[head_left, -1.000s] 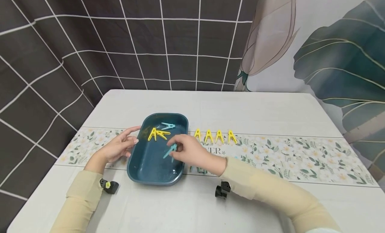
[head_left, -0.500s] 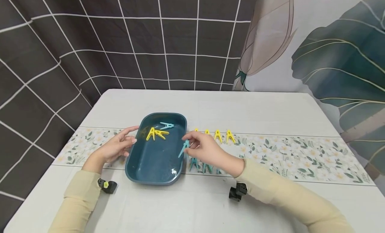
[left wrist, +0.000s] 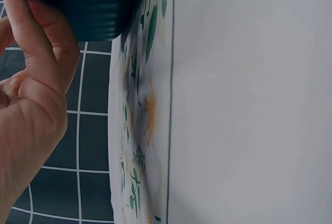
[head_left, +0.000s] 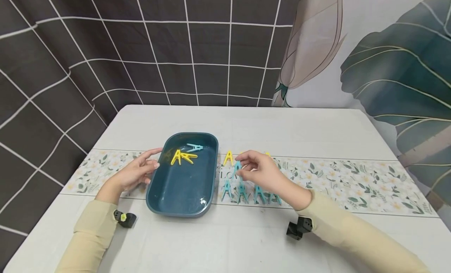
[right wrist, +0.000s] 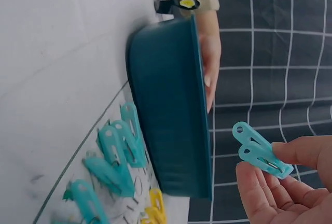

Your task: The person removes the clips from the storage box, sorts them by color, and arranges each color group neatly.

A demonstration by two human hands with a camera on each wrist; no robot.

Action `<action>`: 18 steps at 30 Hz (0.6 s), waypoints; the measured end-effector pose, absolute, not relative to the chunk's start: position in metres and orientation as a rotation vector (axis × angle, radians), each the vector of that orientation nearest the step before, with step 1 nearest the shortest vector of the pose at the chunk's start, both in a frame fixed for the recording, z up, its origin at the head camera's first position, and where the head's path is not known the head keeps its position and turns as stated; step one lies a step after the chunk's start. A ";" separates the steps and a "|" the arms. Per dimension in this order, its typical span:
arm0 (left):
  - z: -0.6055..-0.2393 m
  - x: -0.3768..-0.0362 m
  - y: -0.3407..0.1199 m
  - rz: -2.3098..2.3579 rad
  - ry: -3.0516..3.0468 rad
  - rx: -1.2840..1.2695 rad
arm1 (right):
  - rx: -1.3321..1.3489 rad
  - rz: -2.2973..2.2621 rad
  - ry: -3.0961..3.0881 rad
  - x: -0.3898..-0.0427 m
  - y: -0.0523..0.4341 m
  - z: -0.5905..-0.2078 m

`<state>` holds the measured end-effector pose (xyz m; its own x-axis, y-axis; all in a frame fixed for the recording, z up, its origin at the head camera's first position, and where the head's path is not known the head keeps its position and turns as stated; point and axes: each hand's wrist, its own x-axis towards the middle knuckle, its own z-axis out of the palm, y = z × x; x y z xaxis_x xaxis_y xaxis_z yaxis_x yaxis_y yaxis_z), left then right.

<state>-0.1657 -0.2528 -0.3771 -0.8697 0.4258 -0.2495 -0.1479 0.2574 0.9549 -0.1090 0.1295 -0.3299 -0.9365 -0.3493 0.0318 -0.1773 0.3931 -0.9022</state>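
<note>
My right hand [head_left: 251, 167] pinches a teal clothespin [head_left: 237, 168] above the table, just right of the dark teal tray [head_left: 179, 208]; in the right wrist view the teal clothespin [right wrist: 257, 150] sits between thumb and fingers. Below it stands a row of several teal clothespins [head_left: 250, 192]. A row of yellow clothespins [head_left: 228, 158] runs behind my hand, partly hidden. In the tray lie two yellow clothespins [head_left: 181, 157] and one teal clothespin [head_left: 194, 148]. My left hand [head_left: 139, 172] rests with straight fingers against the tray's left wall [left wrist: 88, 6].
The white table [head_left: 246, 124] carries a floral runner [head_left: 352, 183] across its middle. A dark checked cloth [head_left: 105, 49] and a leaf-print curtain [head_left: 387, 69] hang behind. Black wrist cameras [head_left: 298, 227] sit on both sleeves.
My right hand lifted a teal clothespin out of the tray and carried it rightward over the table, above the teal row. The left hand stayed at the tray.
</note>
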 end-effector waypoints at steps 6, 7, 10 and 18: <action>-0.377 -0.165 -0.253 1.649 2.079 0.247 | -0.412 -1.595 2.447 -0.105 0.150 -0.331; -0.377 -0.165 -0.253 1.648 2.080 0.247 | -0.402 -1.596 2.449 -0.104 0.153 -0.332; -0.377 -0.166 -0.253 1.643 2.084 0.252 | -0.383 -1.595 2.464 -0.101 0.162 -0.333; -0.377 -0.166 -0.253 1.652 2.072 0.256 | -0.306 -1.533 2.526 -0.096 0.187 -0.335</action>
<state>-0.1655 -0.2530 -0.3770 -0.8698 0.4274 -0.2466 -0.1451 0.2560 0.9557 -0.0958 0.1872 -0.3351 -0.9644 -0.2615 -0.0388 -0.0863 0.4501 -0.8888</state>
